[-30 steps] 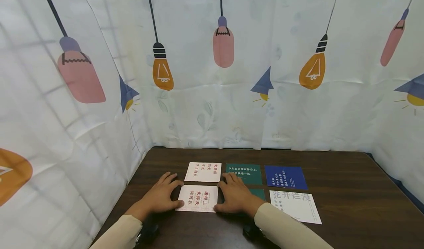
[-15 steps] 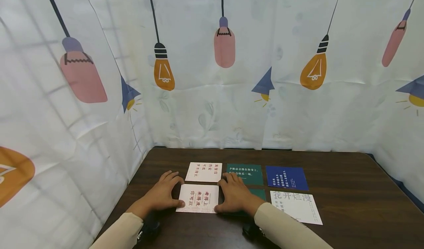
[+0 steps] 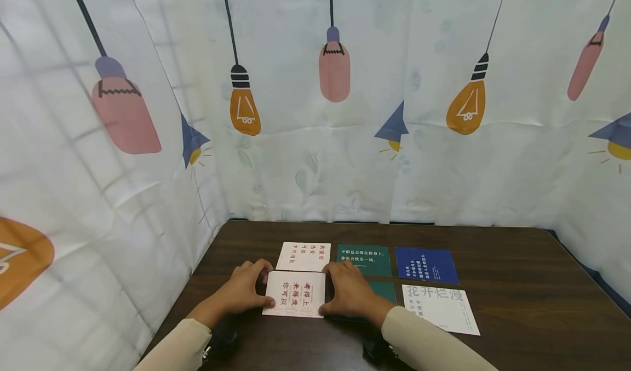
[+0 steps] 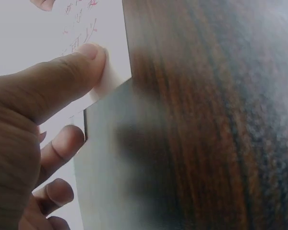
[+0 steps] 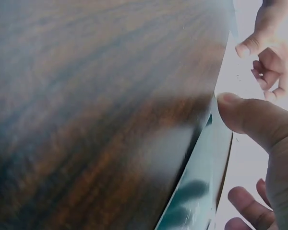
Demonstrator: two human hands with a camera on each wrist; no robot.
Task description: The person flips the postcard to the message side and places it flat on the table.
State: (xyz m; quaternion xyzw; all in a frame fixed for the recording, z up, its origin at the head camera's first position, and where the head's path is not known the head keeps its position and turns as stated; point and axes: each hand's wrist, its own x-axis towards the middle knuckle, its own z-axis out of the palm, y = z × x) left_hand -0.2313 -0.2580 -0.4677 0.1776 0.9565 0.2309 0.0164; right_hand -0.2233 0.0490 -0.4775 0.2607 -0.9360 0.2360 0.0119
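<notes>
In the head view a white card [image 3: 294,297] with red lettering lies between both hands at the near left, its far edge tipped up a little. The left hand [image 3: 237,291] holds its left side, and the right hand [image 3: 351,292] holds its right side. The left wrist view shows the left thumb [image 4: 69,72] on the card's face near a corner, other fingers bent below. From the right wrist, the right thumb [image 5: 245,112] sits at the card's edge, above a green card [image 5: 194,191]. The right hand partly covers that green card in the head view.
Behind the held card lies another white card [image 3: 303,256] with red print. A green card [image 3: 365,258] and a blue card [image 3: 426,265] continue that back row. A white card with grey lettering [image 3: 441,308] lies right of the right forearm. Patterned curtains [image 3: 305,157] surround the brown table [image 3: 522,283].
The far edge of the white card between the hands has risen and now comes close to the card behind it. Fingers of both hands have drawn in around its sides.
</notes>
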